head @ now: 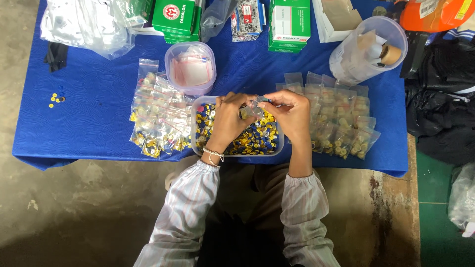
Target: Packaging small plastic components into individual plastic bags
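My left hand (228,121) and my right hand (292,114) meet over a clear plastic tub (193,129) full of small yellow, blue and silver caps. Between the fingertips of both hands is a small clear zip bag (253,108) with a few caps in it. A beaded bracelet sits on my left wrist. Both sleeves are pale and striped.
Piles of filled small zip bags lie left (157,116) and right (341,121) of the tub. Behind it stands a clear tub of empty bags (190,69). A tipped clear jar (366,49), green boxes (289,24) and a few loose caps (57,98) lie on the blue tablecloth (89,94).
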